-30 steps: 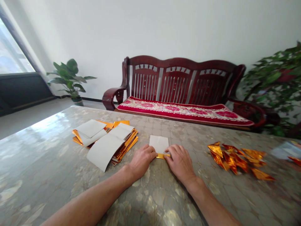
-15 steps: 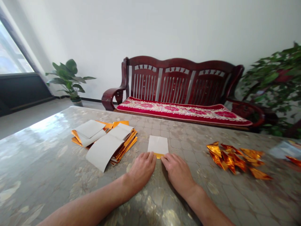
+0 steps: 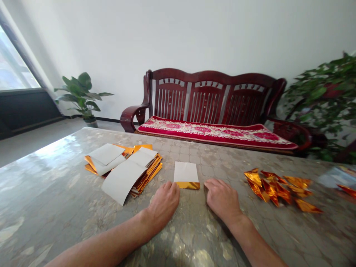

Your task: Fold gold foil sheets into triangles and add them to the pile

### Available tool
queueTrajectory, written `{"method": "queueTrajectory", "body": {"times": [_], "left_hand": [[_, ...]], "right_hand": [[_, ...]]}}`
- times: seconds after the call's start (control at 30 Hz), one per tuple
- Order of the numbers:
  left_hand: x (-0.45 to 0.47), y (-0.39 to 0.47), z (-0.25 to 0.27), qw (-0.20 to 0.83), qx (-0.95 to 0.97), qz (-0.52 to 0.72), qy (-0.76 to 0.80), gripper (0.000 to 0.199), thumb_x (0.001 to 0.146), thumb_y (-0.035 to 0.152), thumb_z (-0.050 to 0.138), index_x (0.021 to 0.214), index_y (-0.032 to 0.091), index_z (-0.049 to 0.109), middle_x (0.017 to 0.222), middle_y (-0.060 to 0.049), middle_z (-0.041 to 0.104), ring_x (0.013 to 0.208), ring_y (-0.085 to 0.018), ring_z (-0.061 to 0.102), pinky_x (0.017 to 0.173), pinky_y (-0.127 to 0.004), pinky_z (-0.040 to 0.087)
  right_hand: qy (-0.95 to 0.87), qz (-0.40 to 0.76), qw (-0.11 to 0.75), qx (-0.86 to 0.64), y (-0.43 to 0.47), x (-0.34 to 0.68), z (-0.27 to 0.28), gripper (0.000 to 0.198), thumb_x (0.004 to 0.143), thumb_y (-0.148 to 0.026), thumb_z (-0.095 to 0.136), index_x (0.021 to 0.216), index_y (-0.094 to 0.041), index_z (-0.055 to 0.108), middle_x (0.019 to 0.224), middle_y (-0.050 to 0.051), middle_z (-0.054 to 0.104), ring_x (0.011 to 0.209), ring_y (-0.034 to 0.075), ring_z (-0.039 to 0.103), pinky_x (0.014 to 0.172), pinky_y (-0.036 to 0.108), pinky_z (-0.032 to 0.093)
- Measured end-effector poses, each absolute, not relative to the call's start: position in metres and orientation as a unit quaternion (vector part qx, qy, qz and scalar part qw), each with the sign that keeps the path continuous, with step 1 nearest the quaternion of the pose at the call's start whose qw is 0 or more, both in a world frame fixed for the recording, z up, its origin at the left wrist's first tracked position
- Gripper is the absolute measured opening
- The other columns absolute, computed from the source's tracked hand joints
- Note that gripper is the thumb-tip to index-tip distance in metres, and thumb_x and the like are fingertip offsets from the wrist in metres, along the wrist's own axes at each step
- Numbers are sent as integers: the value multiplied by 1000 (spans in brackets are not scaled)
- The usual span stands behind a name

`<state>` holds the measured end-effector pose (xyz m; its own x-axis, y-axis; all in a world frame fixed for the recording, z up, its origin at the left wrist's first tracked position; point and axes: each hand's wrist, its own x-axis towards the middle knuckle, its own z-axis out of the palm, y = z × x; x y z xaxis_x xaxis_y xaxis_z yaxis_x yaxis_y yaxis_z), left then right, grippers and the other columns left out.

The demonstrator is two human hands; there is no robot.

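A white-backed gold foil paper (image 3: pixel 185 172) lies flat on the table in front of me. Its near edge is folded over into a shiny gold strip. At the left end of that strip is my left hand (image 3: pixel 165 199), fingers curled together and touching the paper's near left corner; the fingertips are partly hidden. To the right of the strip rests my right hand (image 3: pixel 223 197), closed with the fingers bent under, a small gap away from the paper. Nothing shows in it.
A stack of gold and white papers (image 3: pixel 125 174) lies on the left of the patterned table (image 3: pixel 69 207). Several folded gold foil pieces (image 3: pixel 278 189) are heaped on the right, near a clear plastic bag (image 3: pixel 335 177). Beyond the table stands a wooden bench (image 3: pixel 207 96).
My right hand has slid right, off the folded strip. My left hand has shifted slightly left towards the paper's corner. More of the gold strip now shows between them.
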<state>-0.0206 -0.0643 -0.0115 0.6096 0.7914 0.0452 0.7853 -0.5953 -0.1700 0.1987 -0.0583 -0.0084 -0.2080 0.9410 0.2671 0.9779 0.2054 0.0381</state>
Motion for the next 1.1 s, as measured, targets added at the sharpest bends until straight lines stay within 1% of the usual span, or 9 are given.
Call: {"method": "queueTrajectory", "body": {"times": [0.13, 0.23, 0.3, 0.37, 0.53, 0.77, 0.93, 1.0, 1.1], "left_hand": [[-17, -63, -8, 44, -879, -5, -476, 19, 90, 6, 48, 101, 12, 62, 98, -11, 62, 92, -26, 58, 80, -38, 52], [-14, -64, -8, 15, -881, -27, -472, 20, 89, 6, 48, 102, 14, 61, 99, -10, 61, 93, -26, 58, 80, -38, 53], [-12, -65, -10, -1, -885, -46, -463, 20, 88, 7, 48, 101, 16, 59, 99, -8, 60, 92, -24, 58, 80, -36, 52], [-9, -68, -13, -12, -889, -64, -454, 17, 88, 8, 48, 98, 18, 59, 98, -7, 59, 91, -22, 58, 80, -34, 52], [-3, -70, -19, -24, -893, -90, -441, 16, 88, 10, 49, 96, 21, 58, 98, -6, 59, 90, -21, 57, 80, -33, 51], [-2, -68, -24, -55, -891, -116, -436, 20, 87, 11, 50, 100, 22, 60, 96, -4, 60, 86, -18, 58, 77, -29, 50], [-4, -64, -24, -115, -877, -204, -421, 22, 92, 12, 47, 94, 24, 66, 89, -1, 60, 86, -15, 59, 77, -25, 49], [-7, -56, -22, -118, -853, -270, -432, 24, 95, 15, 47, 100, 24, 67, 94, -2, 62, 92, -16, 59, 83, -27, 49], [-12, -41, -19, -89, -817, -325, -468, 26, 93, 22, 54, 117, 24, 64, 114, -6, 62, 107, -21, 56, 96, -36, 48]], "right_hand": [[-751, -60, 157, -638, -54, 200, -12, 27, 83, -11, 53, 92, -25, 75, 97, 1, 72, 95, 17, 60, 80, 28, 39], [-746, -37, 185, -638, -51, 194, -14, 18, 88, -25, 56, 91, -25, 74, 95, 2, 70, 93, 19, 59, 81, 29, 39], [-737, -27, 204, -644, -48, 190, -15, 19, 91, -34, 56, 91, -24, 73, 95, 3, 69, 93, 20, 58, 81, 30, 40], [-726, -10, 222, -651, -46, 185, -17, 20, 91, -37, 57, 91, -25, 72, 95, 4, 69, 92, 21, 58, 80, 32, 40], [-717, 20, 254, -649, -42, 177, -19, 15, 90, -35, 60, 91, -25, 72, 93, 3, 69, 91, 22, 57, 79, 33, 41], [-721, -14, 230, -653, -44, 168, -20, 18, 83, -34, 67, 99, -24, 69, 99, 5, 66, 93, 23, 55, 81, 34, 40], [-726, 1, 229, -648, -45, 168, -21, 17, 83, -30, 66, 99, -25, 69, 99, 5, 65, 94, 23, 53, 83, 34, 39], [-737, 19, 236, -633, -46, 168, -21, 17, 84, -29, 65, 99, -25, 69, 100, 4, 65, 96, 23, 53, 83, 34, 39], [-768, 45, 246, -590, -49, 168, -20, 16, 88, -27, 62, 101, -28, 71, 101, 3, 65, 97, 22, 53, 85, 34, 38]]}}
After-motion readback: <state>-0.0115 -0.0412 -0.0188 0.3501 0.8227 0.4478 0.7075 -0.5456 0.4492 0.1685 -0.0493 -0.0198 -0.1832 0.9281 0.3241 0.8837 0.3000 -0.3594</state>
